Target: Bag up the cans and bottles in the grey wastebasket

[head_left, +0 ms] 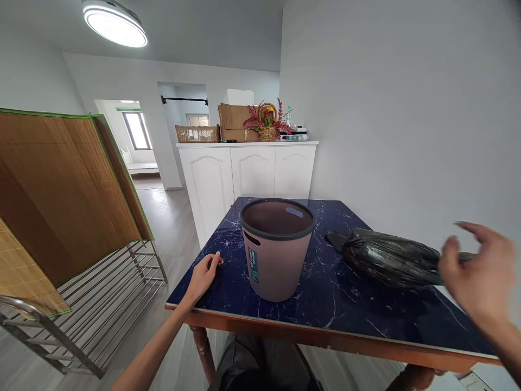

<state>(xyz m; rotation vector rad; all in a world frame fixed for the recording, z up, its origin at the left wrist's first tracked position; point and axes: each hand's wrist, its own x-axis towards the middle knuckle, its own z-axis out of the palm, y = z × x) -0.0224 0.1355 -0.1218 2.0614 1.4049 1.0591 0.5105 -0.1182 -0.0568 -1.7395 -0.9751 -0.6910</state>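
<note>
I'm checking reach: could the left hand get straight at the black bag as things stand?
Probably not: the bin stands between the left hand and the bag; going around might work.

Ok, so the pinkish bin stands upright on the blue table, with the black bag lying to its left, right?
Not quite: the black bag lies to the bin's right, as the head view shows. The bin does stand upright on the blue table.

Two hands [203, 276] [484, 274], one bin [279, 266], one black bag [391, 258], one table [345, 309]
</note>
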